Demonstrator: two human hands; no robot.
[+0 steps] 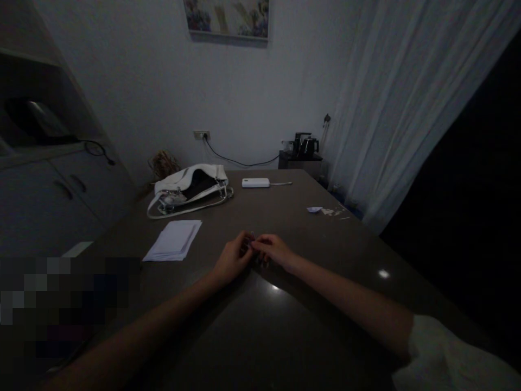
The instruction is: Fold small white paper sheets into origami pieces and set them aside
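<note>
My left hand (pixel 233 257) and my right hand (pixel 275 251) meet over the middle of the table, fingertips against fingertips. Both are closed in a pinch around something small and thin; a pale, narrow bit of it (pixel 252 234) pokes up between the fingers. The dim light and the fingers hide what it is. To the left of my left hand lies a stack of white paper sheets (pixel 173 240). Off to the right, beyond my right hand, a small folded pale-purple paper (pixel 314 209) rests beside scattered light scraps (pixel 328 212).
The brown table (pixel 260 336) has a glossy top. On its far part are a white handbag (pixel 191 184), gaping open, and a white power bank (pixel 255 183) with a short cable. A sheer curtain (pixel 378 98) hangs at the right. Cabinets (pixel 52 190) stand at the left.
</note>
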